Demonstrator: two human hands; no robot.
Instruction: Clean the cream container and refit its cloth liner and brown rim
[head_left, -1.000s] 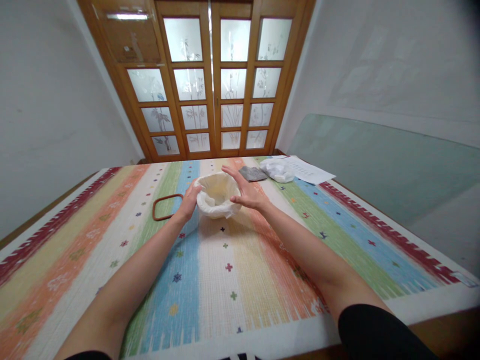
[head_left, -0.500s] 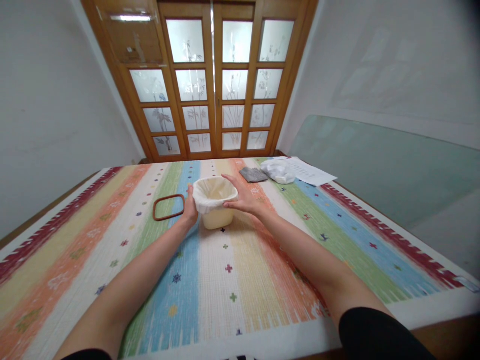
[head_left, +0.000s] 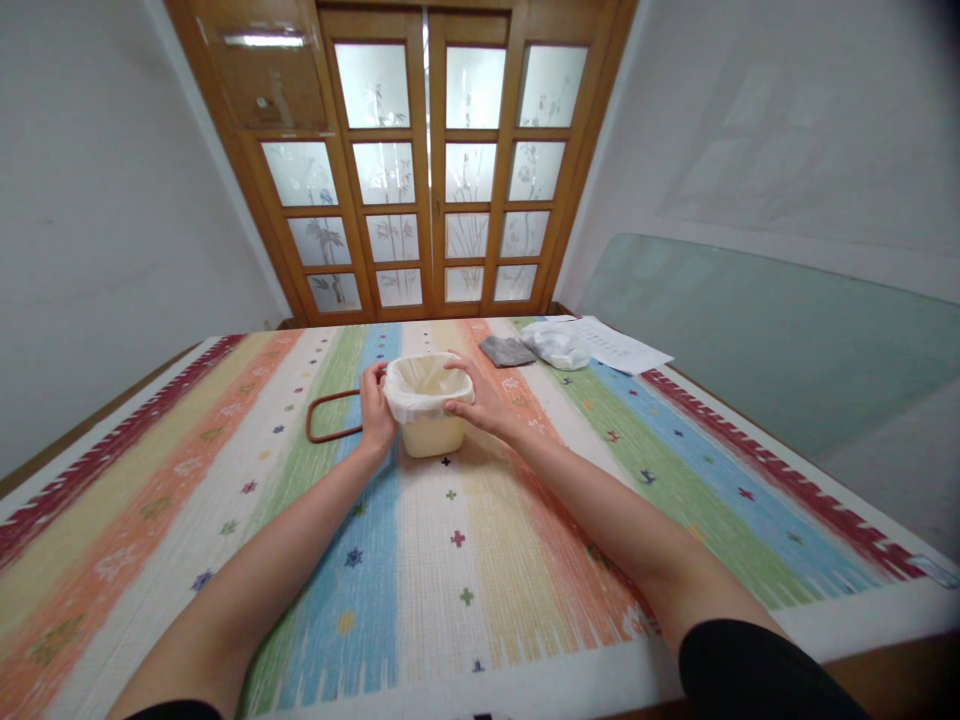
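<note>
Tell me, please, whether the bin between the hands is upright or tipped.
Upright: the bin has its mouth facing up, liner folded over the rim, base below.

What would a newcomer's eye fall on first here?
Probably the cream bin, upright near the middle of the striped cloth, its white liner folded over the rim, with the left hand and right hand at its sides. Next, perhaps, the brown frame, partly hidden by the left hand, then the tall glass-paned wooden doors beyond the cloth.
</note>
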